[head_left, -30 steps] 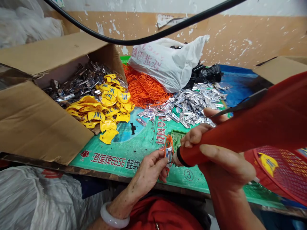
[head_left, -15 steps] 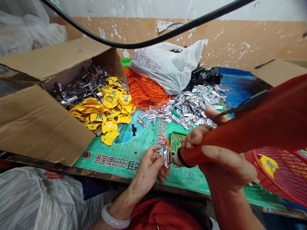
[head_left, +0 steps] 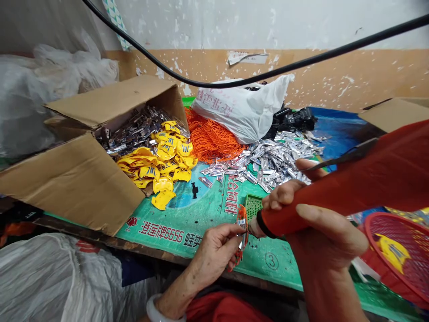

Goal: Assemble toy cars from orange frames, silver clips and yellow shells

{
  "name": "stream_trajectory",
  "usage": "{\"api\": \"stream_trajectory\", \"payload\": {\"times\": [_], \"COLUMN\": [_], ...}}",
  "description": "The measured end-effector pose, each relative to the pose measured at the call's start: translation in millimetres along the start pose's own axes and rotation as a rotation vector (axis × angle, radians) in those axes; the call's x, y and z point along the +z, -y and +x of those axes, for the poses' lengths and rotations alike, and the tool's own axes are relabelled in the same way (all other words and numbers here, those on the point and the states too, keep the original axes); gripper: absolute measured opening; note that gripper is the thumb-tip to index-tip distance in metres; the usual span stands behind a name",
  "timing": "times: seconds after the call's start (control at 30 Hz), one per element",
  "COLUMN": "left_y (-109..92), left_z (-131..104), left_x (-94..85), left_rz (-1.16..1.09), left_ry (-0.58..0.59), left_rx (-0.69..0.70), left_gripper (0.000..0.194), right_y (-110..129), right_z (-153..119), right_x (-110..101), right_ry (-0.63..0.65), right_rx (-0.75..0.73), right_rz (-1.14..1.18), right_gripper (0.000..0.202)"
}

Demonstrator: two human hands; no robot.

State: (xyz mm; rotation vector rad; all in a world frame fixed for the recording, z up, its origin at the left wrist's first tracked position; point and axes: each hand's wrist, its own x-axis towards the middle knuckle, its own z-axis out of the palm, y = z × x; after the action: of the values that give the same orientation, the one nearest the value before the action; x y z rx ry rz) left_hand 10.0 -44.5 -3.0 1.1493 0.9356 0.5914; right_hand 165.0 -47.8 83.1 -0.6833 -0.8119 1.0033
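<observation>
My left hand pinches a small assembly by its edge: an orange plastic piece with a shiny silver part set in it. My right hand is wrapped round a red electric screwdriver, which lies tilted with its nose down to the left. The screwdriver's tip is right at the silver part; whether it touches a screw is too small to tell. Just behind the tip stands a small green perforated tray, partly hidden by my right fingers and the tool.
A cardboard box spills dark shiny parts and yellow shells. Orange pieces lie beneath a white bag, near silver parts. A red basket stands right. A black cable hangs across.
The whole view has shifted, so the table contents appear lower and to the right. In my left hand the assembly has turned more edge-on, and the screwdriver remains at it.
</observation>
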Motion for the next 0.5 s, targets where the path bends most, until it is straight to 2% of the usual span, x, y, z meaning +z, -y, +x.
{"api": "stream_trajectory", "payload": {"times": [0.17,0.5], "left_y": [2.4,-1.4], "left_z": [2.5,4.2], "left_x": [1.3,2.5], "left_rz": [-0.033,-0.032], "left_ry": [-0.017,-0.022], "left_rx": [-0.019,-0.045], "left_gripper": [0.03,0.028], "right_y": [-1.1,-3.4], "right_z": [0.3,0.6], "right_x": [0.9,0.6], "right_ry": [-0.004,-0.001], "right_rx": [-0.013,0.01], "right_rz": [0.0,-0.038], "right_gripper": [0.047,0.052]}}
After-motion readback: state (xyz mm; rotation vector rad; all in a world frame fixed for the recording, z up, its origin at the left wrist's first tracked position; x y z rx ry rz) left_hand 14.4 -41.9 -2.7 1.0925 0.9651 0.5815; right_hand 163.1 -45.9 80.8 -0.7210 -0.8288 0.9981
